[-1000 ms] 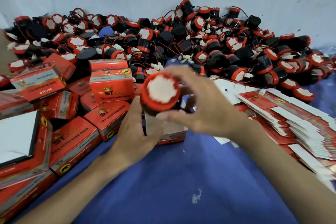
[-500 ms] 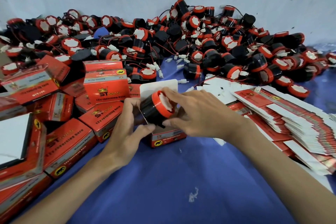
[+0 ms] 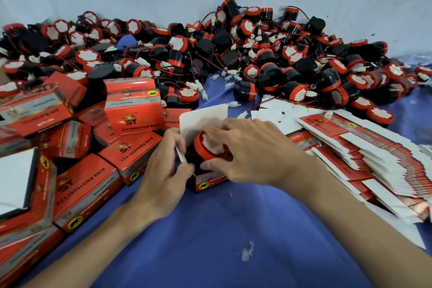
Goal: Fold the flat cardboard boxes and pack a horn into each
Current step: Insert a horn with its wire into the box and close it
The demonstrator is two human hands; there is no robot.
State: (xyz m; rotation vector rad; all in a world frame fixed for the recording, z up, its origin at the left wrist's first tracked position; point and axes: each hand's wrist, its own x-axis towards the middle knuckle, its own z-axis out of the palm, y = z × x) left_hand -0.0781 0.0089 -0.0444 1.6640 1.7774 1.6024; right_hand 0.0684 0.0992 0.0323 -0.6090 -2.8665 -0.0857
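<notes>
A black horn with a red rim and white face (image 3: 205, 149) sits partly inside an open red cardboard box (image 3: 210, 181) on the blue cloth. My right hand (image 3: 252, 154) grips the horn from above and the right, fingers curled over its rim. My left hand (image 3: 163, 168) pinches the box's left side flap, its thumb near the box's front corner. The box's white lid flap (image 3: 203, 117) stands up behind the horn. The lower part of the horn is hidden in the box.
A big heap of loose horns (image 3: 233, 58) with wires fills the back. Packed red boxes (image 3: 133, 110) are piled at the left. Several flat unfolded boxes (image 3: 364, 152) are stacked at the right. Blue cloth (image 3: 210, 241) lies in front.
The horn came down from being held up facing me, tilted, and went into the open box. Both hands lowered with it.
</notes>
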